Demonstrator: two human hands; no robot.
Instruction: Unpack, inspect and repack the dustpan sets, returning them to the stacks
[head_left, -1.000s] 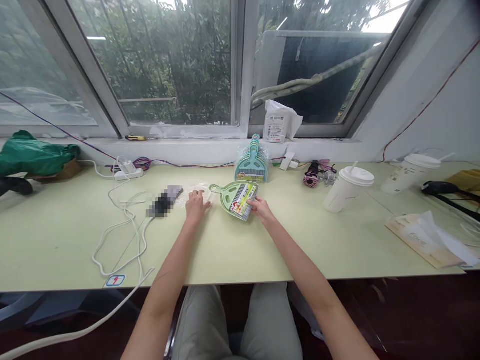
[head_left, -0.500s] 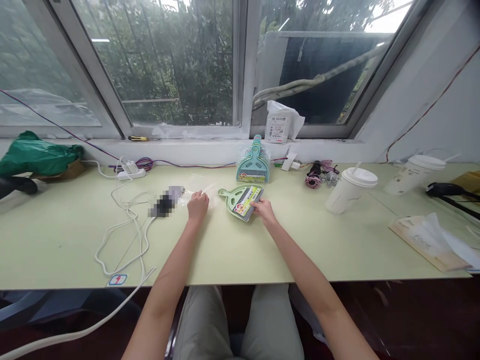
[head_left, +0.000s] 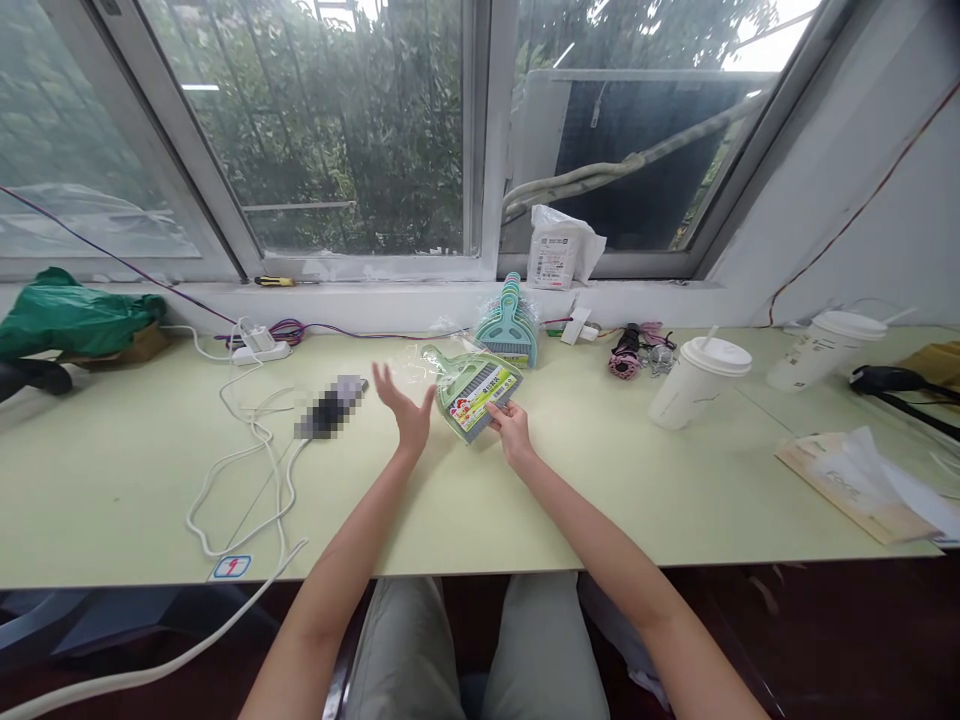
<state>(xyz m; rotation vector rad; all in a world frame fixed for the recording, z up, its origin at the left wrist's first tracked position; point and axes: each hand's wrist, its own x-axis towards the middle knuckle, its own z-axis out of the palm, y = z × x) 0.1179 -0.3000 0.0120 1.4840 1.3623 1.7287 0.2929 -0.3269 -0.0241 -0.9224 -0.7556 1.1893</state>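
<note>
My right hand [head_left: 511,428] grips a light green mini dustpan and brush set [head_left: 478,392] by its lower right edge, thumb on top. The set is tilted, its handle toward the upper left, with a printed label across the grey brush bristles. Clear plastic wrap [head_left: 421,366] lies crinkled around the handle end. To the left of the set, my left hand [head_left: 405,412] is open, fingers spread and thumb apart, holding nothing. Behind the set stands a stack of similar dustpan sets [head_left: 508,318] in teal and other colours, partly covered by it.
A phone-like device [head_left: 349,390], partly pixelated, and white cables [head_left: 217,465] lie to the left, near a power strip [head_left: 260,352]. Lidded cups [head_left: 697,385], a folded umbrella [head_left: 624,355] and a paper packet [head_left: 847,480] are on the right. A white package [head_left: 555,250] sits on the sill.
My left hand has let go of the clear plastic, and its fingers have spread. The dustpan set has shifted slightly left in my right hand, with the plastic now around its handle.
</note>
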